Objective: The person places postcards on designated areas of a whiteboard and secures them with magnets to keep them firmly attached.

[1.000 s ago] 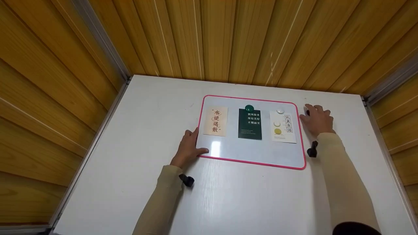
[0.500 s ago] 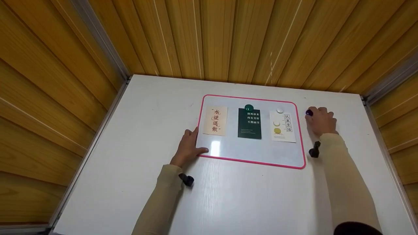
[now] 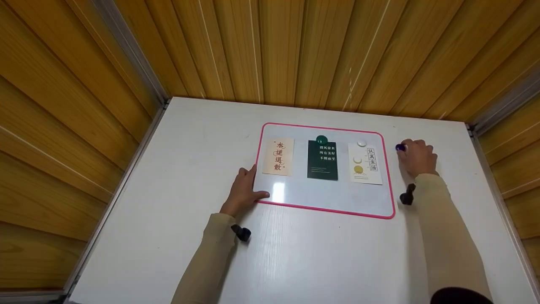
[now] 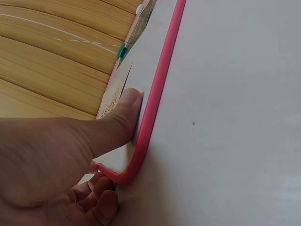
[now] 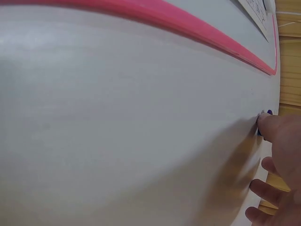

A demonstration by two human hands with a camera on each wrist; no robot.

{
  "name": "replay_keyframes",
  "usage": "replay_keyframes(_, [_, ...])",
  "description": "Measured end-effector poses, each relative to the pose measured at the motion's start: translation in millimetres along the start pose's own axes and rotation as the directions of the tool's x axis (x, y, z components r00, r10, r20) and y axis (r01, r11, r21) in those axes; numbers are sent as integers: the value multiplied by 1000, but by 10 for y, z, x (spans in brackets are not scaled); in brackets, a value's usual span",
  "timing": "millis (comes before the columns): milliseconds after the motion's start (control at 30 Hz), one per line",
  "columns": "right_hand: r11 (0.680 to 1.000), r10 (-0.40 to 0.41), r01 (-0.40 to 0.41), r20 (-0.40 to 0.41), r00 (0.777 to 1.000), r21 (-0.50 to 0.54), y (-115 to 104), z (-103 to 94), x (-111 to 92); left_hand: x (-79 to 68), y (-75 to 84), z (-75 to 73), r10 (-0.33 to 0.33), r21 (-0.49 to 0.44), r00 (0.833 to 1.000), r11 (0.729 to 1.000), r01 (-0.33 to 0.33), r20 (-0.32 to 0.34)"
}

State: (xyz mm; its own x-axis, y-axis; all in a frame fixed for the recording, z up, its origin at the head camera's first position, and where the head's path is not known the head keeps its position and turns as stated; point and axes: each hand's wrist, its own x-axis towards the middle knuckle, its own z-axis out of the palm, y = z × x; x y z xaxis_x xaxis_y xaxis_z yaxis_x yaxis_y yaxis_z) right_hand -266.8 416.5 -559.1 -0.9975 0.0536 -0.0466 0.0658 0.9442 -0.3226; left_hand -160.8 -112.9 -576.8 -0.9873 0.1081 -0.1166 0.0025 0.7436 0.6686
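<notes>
My left hand [image 3: 242, 190] grips the lower left corner of a pink-framed whiteboard [image 3: 325, 196]. In the left wrist view its thumb [image 4: 123, 113] lies on the board's face, and the other fingers curl at the corner. Just right of the board, my right hand [image 3: 418, 158] pinches a small dark blue round magnet [image 3: 400, 147] between thumb and forefinger, close to the tabletop. On the board are a cream card [image 3: 278, 157], a dark green card [image 3: 322, 160] under a green magnet [image 3: 322, 139], and a white card [image 3: 365, 164] under a white magnet [image 3: 362, 143].
A white table [image 3: 168, 177] bears the board. Yellow wooden slat walls [image 3: 278, 50] rise behind it and at both sides. Black wrist devices sit at the left cuff [image 3: 241, 232] and the right cuff [image 3: 407, 194].
My right hand has shifted a little to the right, away from the board's edge. The blue magnet in its fingers shows more plainly now. The left hand and board have stayed put.
</notes>
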Motion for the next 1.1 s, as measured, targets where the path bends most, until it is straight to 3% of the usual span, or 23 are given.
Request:
replay_keyframes(800, [1000,17,-17,18,1000,6,-2,17,12,9,-17,6,-12,-28,1000,1000,12,8])
replay_keyframes(1100, [999,26,-24,-34,999,46,-17,7,20,0,-21,-6,9,-24,1000,1000,-9,2])
